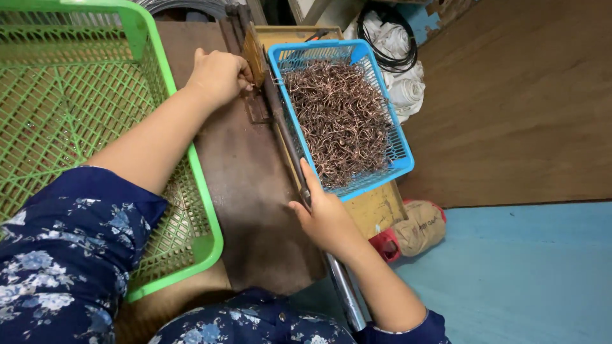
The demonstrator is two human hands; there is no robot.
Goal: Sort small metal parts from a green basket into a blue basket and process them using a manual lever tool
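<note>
The person wears a dark navy garment printed with pale blue and white flowers. Its left sleeve (57, 255) ends short above the elbow, leaving the forearm bare. The right sleeve (408, 328) shows the same dark fabric.

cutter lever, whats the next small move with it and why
Probably press the lever down. The right hand grips its handle, the left hand holds a bundle of copper wire at the blade end, and the blue basket beside it holds cut pieces.
</note>
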